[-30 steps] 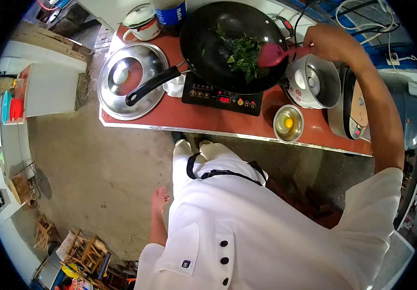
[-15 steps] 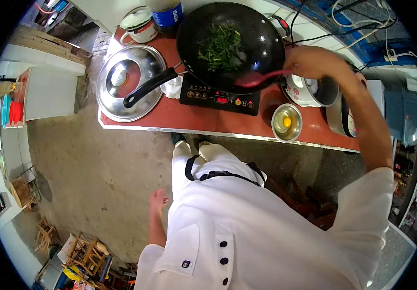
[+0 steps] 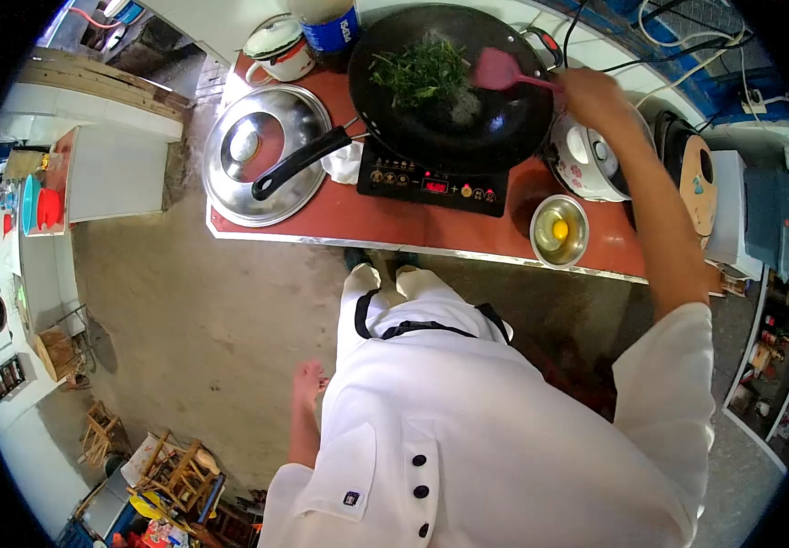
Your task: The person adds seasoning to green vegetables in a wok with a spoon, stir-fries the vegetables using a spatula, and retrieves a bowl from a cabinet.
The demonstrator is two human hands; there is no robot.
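A black wok (image 3: 413,142) stands on the induction cooker (image 3: 431,186), whose red display is lit. Chopped greens (image 3: 420,73) are heaped at the wok's upper left, with a wisp of steam beside them. My right hand (image 3: 595,96) is wrapped round the handle of a red spatula (image 3: 498,69), its blade inside the wok at the right of the greens. Low at my side, away from the counter, hangs my left hand (image 3: 308,378), its fingers loosely curled and partly blurred. A metal bowl (image 3: 559,231) with a raw egg sits near the counter's front edge.
On the red counter (image 3: 349,215) are a steel lid (image 3: 266,155) at the left, a lidded enamel mug (image 3: 279,47), a blue-labelled container (image 3: 328,27) and a white rice pot (image 3: 586,157). Cables run along the wall at the right. Wooden stools (image 3: 175,475) stand at the lower left.
The greens have gone from the wok's right side to its upper left. The spatula dipped to the wok's near edge, then rose to the right of them. The view has shifted slightly.
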